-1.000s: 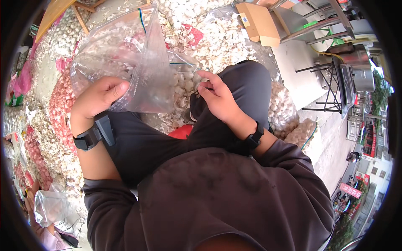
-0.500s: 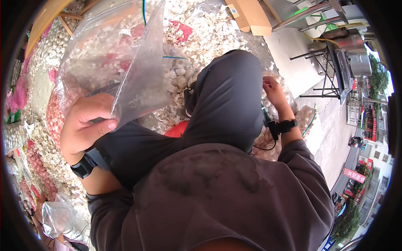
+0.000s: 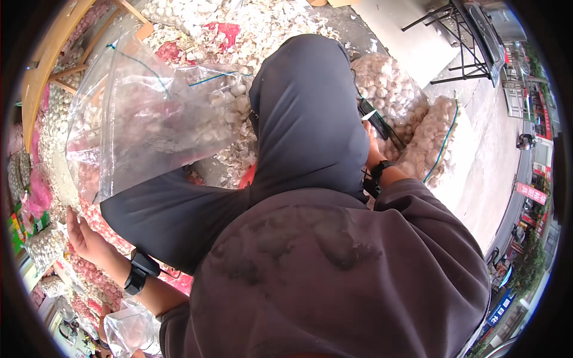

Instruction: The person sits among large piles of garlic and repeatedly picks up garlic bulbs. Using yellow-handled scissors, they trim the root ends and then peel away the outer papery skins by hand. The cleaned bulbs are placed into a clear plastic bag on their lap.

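Newly moved off bag [image 3: 149,134]: left hand [image 3: 88,240], fingers uncurled, empty. Bag against thigh [image 3: 173,206], seemingly for support. Right hand [image 3: 373,147] beside knee [image 3: 307,59], grip hidden, untellable.

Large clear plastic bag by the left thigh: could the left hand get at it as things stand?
Probably yes: the left hand looks open, just below the large clear plastic bag in the picture, and nothing appears to block the way.
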Demonstrator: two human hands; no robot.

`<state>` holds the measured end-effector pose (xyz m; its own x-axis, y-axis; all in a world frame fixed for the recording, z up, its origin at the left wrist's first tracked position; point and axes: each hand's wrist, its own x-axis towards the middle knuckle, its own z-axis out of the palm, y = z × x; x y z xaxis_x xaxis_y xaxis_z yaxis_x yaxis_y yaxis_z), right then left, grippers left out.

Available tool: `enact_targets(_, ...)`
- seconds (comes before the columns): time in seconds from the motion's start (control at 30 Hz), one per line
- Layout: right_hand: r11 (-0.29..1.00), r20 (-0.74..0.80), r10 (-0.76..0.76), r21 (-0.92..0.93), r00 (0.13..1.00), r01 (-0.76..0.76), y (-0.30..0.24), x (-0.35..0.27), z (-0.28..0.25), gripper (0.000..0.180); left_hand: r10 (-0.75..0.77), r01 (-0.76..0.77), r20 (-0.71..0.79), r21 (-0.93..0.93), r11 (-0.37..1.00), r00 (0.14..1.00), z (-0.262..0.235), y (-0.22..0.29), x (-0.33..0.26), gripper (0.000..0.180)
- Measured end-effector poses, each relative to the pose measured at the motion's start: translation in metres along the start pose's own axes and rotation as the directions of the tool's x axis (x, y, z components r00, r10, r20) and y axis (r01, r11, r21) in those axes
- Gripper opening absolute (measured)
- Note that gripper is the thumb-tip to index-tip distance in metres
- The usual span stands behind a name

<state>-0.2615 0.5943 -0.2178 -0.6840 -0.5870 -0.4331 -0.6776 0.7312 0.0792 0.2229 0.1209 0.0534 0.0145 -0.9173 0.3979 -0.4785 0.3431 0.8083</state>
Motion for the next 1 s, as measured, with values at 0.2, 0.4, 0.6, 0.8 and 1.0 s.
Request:
enact_targets(0.2, 0.997, -0.111, -0.022, -0.08, 0.994, 0.013, -0.032, -0.038, -0.036, 0.053, -0.475, 0.491, -0.178, 0.054, 0.87, 0.862, -0.072, -0.161, -0.033, 0.034)
enact_targets(0.4, 0.955, -0.219, -0.226, 0.145, 0.949, 0.26, -0.081, -0.05, -0.059, 0.052, -0.778, 0.788, -0.231, 0.39, 0.477, 0.585, -0.176, -0.299, -0.122, 0.038)
enact_targets(0.6, 0.8, -0.241, -0.45, 0.318, 0.86, 0.508, -0.176, -0.04, -0.106, 0.051, -0.896, 0.914, -0.186, 0.019, 0.406, 0.402, -0.195, -0.313, -0.198, 0.039)
enact_targets(0.8, 0.616, -0.146, -0.653, 0.468, 0.743, 0.633, -0.294, -0.025, -0.138, 0.051, -0.801, 0.801, 0.028, -0.048, 0.597, 0.598, -0.161, -0.371, -0.21, 0.027)
enact_targets(1.0, 0.565, -0.003, -0.691, 0.621, 0.723, 0.543, -0.393, -0.02, -0.14, 0.05, -0.686, 0.476, 0.247, 0.562, 0.677, 0.685, -0.095, -0.447, -0.207, 0.026)
